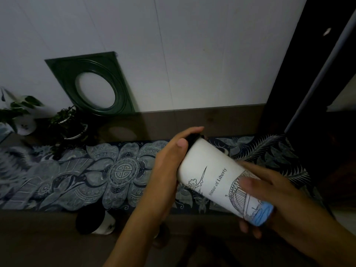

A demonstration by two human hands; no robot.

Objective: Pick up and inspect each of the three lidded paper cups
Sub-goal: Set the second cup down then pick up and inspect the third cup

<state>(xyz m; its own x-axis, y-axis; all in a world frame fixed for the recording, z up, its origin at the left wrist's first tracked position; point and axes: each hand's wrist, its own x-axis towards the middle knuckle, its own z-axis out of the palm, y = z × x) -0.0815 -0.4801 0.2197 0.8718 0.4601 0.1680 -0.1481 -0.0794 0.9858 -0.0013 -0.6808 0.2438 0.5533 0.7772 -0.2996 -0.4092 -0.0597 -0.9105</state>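
Dim light is falling over a brown worktop (202,120) with a patterned blue cloth (96,174) running across it, so I am holding the cup (217,176) up close to read it. I am gripping it in both hands, tilted on its side above the cloth: my right hand (273,197) is wrapping the base end, fingers (248,183) across the printed drawing, and my left hand (171,157) is clasping the dark lid end. To inspect well, I am thinking I should roll it slowly, keep the lid pressed on, and squeeze lightly so the paper wall is not buckling. Nearer me, a second cup (96,222) is lying tipped at the cloth's edge. Farther back, potted plants (67,122) and a green frame (92,83) are standing against the wall.
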